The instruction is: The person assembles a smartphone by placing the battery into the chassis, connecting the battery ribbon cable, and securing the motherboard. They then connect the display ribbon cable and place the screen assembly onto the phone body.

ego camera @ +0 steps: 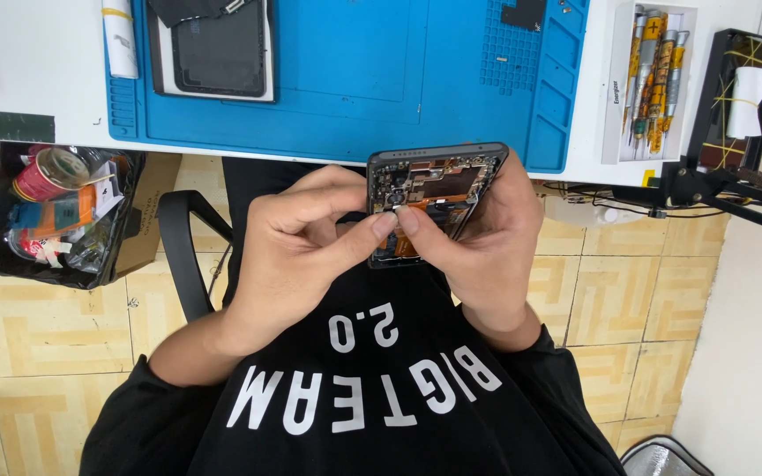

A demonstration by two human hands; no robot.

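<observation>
Tan tiled floor lies below you; ahead, a white desk (pixel 37 62) carries a blue mat (pixel 354 62) and a white box of screwdrivers (pixel 654 79). Your right hand (pixel 487 238) grips an opened phone (pixel 429 198) over your lap. Your left hand (pixel 302 238) pinches at its insides, thumb and forefinger together.

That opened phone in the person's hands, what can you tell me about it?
The phone is a dark slab with its back cover off, showing circuit boards, black shields and orange flex strips inside a grey frame. It is held over the lap, just off the blue mat. The right hand cradles its edge; the left hand meets it at the middle, and both thumbs press on a small part there.
</observation>
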